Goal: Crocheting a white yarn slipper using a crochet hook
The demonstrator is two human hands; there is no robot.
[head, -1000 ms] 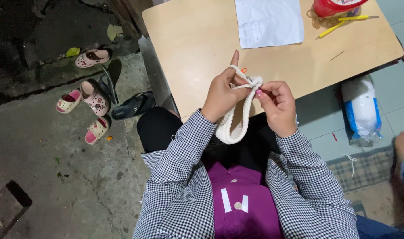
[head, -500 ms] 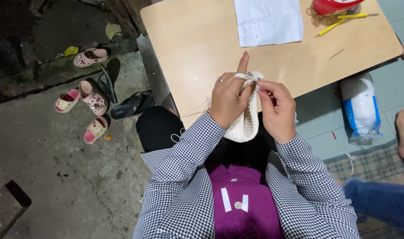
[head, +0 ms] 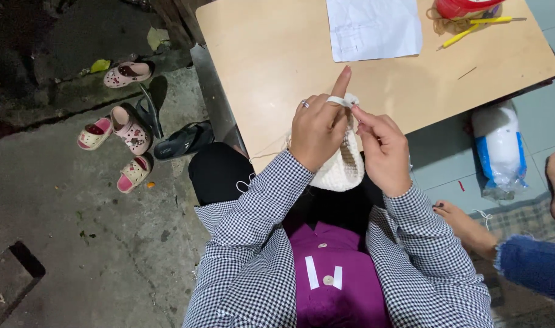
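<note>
Head view: cream crochet piece (head: 341, 167) hangs between left hand (head: 317, 130) and right hand (head: 383, 152).

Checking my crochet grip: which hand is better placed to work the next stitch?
Probably the right hand: its fingertips pinch at the top edge of the cream crocheted piece, while the left hand grips the piece, white yarn looped over its raised forefinger.
</note>
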